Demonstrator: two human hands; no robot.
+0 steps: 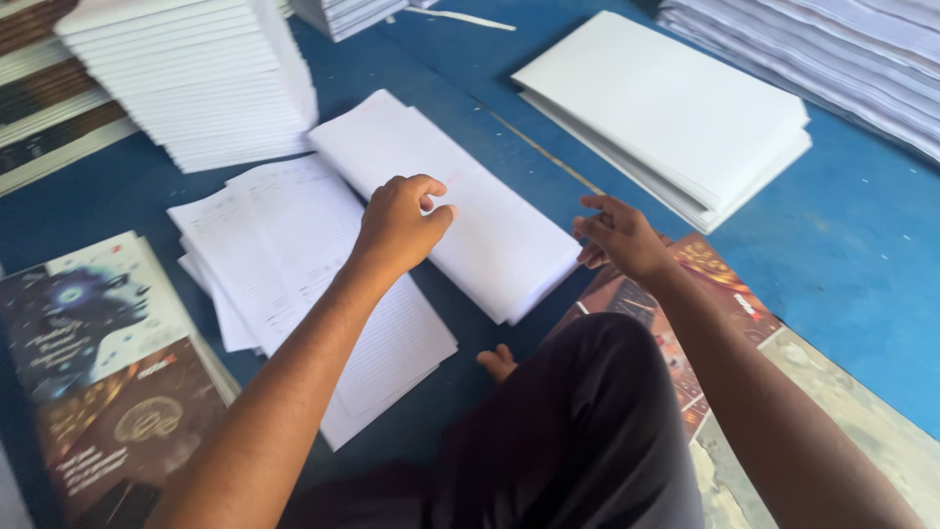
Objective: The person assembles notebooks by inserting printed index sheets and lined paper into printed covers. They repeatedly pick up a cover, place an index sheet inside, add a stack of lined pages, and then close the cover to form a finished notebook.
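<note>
head view, person seated on a blue floor [862, 255], dark-trousered knee [587, 411] raised in the foreground, toes [497, 362] showing beside it.

left hand [399, 227]: curled loosely, knuckles up, resting on the near part of a long folded white paper stack [460, 211] that runs diagonally across the middle of the floor. thumb and forefinger tips are close together at the top sheet; cannot tell whether they pinch a sheet or only touch it.

right hand [619, 235]: hovers just beside the stack's near right corner, above the floor, fingers [590, 227] slightly apart and bent, holding nothing visible.

ruled printed sheets [294, 264]: a loose fanned pile lying just left of the folded stack, under the left forearm, edges misaligned, touching or overlapping the stack's left edge.

surroundings:
- tall neat pile of white sheets [206, 78] toward the far left corner.
- flat white bundle [676, 113] toward the far right, well apart from both hands.
- another layered white pile [842, 59] at the far right edge, only partly in view.
- dark illustrated covers [98, 343] stacked at the near left edge.
- similar coloured cover [725, 284] under the right forearm at the near right.
- thin pale stick [543, 152] lying on the floor between the folded stack and the flat bundle.
</note>
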